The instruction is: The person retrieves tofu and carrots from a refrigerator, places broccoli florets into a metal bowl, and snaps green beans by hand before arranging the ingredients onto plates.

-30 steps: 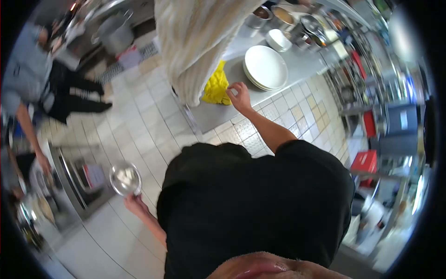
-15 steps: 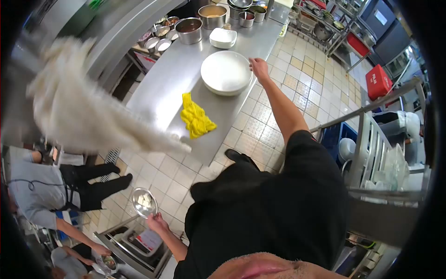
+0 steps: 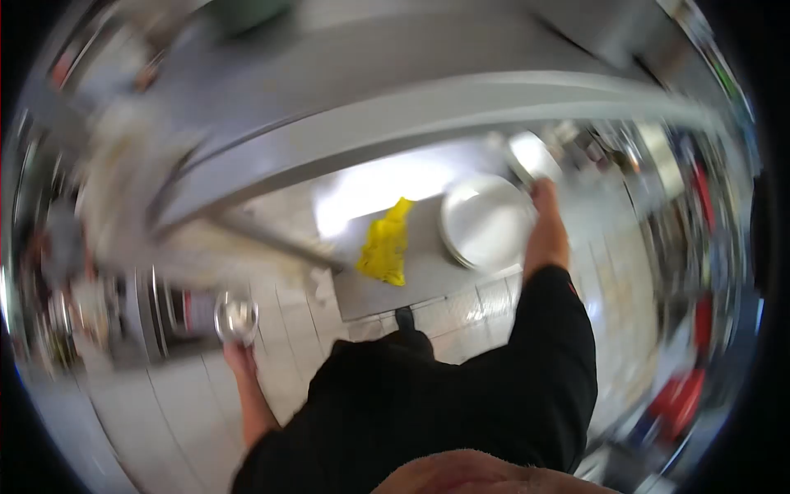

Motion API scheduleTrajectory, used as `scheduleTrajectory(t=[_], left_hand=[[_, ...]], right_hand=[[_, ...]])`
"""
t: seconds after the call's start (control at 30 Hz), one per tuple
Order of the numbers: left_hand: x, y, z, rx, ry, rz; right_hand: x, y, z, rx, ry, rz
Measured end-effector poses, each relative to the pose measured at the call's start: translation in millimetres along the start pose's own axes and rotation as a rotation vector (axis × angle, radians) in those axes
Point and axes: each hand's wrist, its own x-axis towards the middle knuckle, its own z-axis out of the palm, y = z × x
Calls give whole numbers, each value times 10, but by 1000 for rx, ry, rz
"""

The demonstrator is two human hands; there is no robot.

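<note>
Held out low on the left, my left hand (image 3: 239,356) is closed on the rim of a small metal bowl (image 3: 220,323) with pale pieces (image 3: 239,314) in it. My right hand (image 3: 543,196) is stretched forward over the steel table (image 3: 362,305), smeared by motion. It is beside a stack of round white dishes (image 3: 485,222) and close to a smaller white bowl (image 3: 531,155); whether it touches either is unclear. A crumpled yellow cloth (image 3: 385,247) lies on the table left of the dishes.
A steel overhead shelf (image 3: 411,99) crosses above the table. A whitish cloth (image 3: 123,198) hangs at the left. Blurred shelving and a red box (image 3: 679,403) stand on the right. Below is the tiled floor (image 3: 181,412).
My view has swung round and blurred. My right hand has moved from the round dishes' edge toward the smaller white bowl. The metal bowl stays in my left hand.
</note>
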Motion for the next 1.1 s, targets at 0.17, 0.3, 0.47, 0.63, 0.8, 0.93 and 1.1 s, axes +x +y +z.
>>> scheduleTrajectory(t=[0.17,0.3,0.47,0.63,0.8,0.93,1.1], left_hand=[[-252,-7,91,-119,292,31],[-494,156,220,-123,370,24],[-506,101,60,-171,462,12],[-164,167,-333,-243,503,32],[470,696,-1462,-347,517,45],[1166,712,-1751,-318,501,57],[2136,1165,-2518,-374,477,134]], right_hand=[[-210,-522,-313,403,-141,88],[-120,-737,-387,254,23,253],[493,-522,-477,431,207,296],[100,-779,-245,509,183,155],[-1270,-1931,-469,505,135,28],[-1578,-1390,-425,466,140,266],[-2804,-1132,-250,682,48,311]])
